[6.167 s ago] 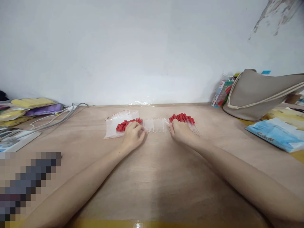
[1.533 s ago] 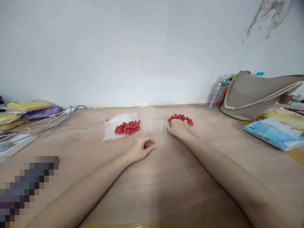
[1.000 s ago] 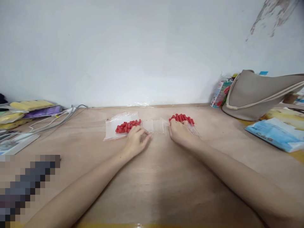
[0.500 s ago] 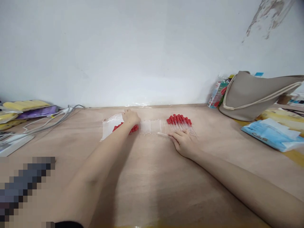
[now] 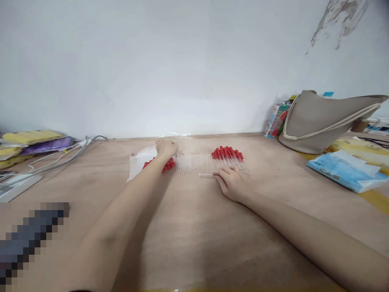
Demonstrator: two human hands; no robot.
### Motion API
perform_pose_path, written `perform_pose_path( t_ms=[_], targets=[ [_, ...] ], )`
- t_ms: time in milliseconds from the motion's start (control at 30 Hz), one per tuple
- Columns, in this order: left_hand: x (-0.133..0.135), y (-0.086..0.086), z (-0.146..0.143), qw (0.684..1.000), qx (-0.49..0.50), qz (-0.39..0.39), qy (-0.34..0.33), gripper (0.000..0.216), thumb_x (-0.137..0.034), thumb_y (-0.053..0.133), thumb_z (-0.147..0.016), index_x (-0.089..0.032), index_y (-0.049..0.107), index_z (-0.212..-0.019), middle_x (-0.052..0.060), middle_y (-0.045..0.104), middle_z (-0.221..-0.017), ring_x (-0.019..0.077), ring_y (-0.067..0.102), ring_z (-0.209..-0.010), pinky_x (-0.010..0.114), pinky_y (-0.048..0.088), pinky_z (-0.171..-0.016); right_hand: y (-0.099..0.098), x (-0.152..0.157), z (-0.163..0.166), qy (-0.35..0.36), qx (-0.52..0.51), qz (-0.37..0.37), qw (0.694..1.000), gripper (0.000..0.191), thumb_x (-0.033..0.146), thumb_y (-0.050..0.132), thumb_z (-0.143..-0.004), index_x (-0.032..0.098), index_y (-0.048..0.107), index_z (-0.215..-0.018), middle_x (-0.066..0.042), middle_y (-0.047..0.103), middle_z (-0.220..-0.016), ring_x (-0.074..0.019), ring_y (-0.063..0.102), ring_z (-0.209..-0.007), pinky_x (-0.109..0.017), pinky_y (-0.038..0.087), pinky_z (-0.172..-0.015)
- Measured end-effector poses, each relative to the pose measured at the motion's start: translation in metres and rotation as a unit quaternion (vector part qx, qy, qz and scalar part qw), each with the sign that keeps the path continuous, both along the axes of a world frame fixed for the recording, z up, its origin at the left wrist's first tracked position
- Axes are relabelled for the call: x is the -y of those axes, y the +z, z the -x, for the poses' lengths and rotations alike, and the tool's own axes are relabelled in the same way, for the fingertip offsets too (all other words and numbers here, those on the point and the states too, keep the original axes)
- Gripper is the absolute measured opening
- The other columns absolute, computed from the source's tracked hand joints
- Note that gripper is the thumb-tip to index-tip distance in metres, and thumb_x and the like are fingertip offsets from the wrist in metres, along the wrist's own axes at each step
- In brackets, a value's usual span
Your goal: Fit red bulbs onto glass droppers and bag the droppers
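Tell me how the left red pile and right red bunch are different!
The left arm partly hides the left pile; the right bunch has its red ends uncovered. The left pile lies against a white sheet, the right bunch on the table. The right bunch shows clear stems; the left pile shows none. Both show red.

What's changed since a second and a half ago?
The left hand has moved toward the wall, from in front of the clear tubes to the far side of the red pieces. The right hand has drawn back, uncovering more red-ended tubes; one thin tube now juts leftward from its fingertips. The taupe bag stayed put.
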State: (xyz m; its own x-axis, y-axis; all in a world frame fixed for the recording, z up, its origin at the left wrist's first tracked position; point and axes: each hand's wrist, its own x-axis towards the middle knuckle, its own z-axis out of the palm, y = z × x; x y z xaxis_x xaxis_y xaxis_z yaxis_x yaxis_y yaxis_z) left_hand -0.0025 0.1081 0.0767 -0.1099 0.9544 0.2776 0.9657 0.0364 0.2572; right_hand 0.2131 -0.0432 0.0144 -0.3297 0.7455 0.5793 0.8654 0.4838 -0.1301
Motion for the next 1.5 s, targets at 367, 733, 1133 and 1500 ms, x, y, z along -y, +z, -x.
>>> perform_pose_path(
  t_ms=[367, 733, 1133, 1500],
  targets=[
    [0.117, -0.061, 0.014, 0.899, 0.174, -0.066, -0.397, 0.021, -0.025, 0.044, -0.085, -0.018, 0.048, -0.105, 0.004, 0.060, -0.090, 0.0151, 0.057, -0.083, 0.028, 0.045, -0.073, -0.011, -0.007, 0.007, 0.062, -0.109, 0.032, 0.992, 0.022, 0.022, 0.038, -0.088, 0.018, 0.056, -0.099, -0.006, 0.063, -0.091, -0.0170, 0.056, -0.082, -0.030, 0.036, -0.074],
    [0.124, -0.058, 0.009, 0.890, 0.182, -0.048, -0.415, 0.016, -0.026, 0.043, -0.086, -0.018, 0.057, -0.089, 0.003, 0.060, -0.085, 0.0153, 0.055, -0.080, 0.029, 0.044, -0.073, -0.013, -0.003, 0.014, 0.076, -0.078, 0.013, 0.994, 0.021, 0.022, 0.040, -0.088, 0.019, 0.059, -0.096, -0.004, 0.063, -0.086, -0.0140, 0.056, -0.078, -0.029, 0.032, -0.074],
    [0.128, -0.062, 0.012, 0.875, 0.174, -0.029, -0.452, 0.017, -0.025, 0.042, -0.086, -0.018, 0.057, -0.090, 0.002, 0.063, -0.085, 0.0138, 0.057, -0.078, 0.026, 0.044, -0.071, -0.005, -0.005, 0.008, 0.128, -0.039, 0.058, 0.989, 0.021, 0.024, 0.044, -0.087, 0.022, 0.064, -0.094, -0.002, 0.064, -0.079, -0.0110, 0.054, -0.067, -0.031, 0.026, -0.073],
    [0.129, -0.064, 0.011, 0.878, 0.113, -0.052, -0.462, 0.018, -0.028, 0.043, -0.086, -0.018, 0.058, -0.089, 0.003, 0.061, -0.079, 0.0142, 0.056, -0.074, 0.026, 0.043, -0.067, 0.002, 0.005, 0.014, 0.081, 0.052, 0.009, 0.995, 0.025, 0.024, 0.041, -0.087, 0.021, 0.065, -0.086, -0.002, 0.065, -0.074, -0.0113, 0.052, -0.061, -0.030, 0.022, -0.068]
  ],
)
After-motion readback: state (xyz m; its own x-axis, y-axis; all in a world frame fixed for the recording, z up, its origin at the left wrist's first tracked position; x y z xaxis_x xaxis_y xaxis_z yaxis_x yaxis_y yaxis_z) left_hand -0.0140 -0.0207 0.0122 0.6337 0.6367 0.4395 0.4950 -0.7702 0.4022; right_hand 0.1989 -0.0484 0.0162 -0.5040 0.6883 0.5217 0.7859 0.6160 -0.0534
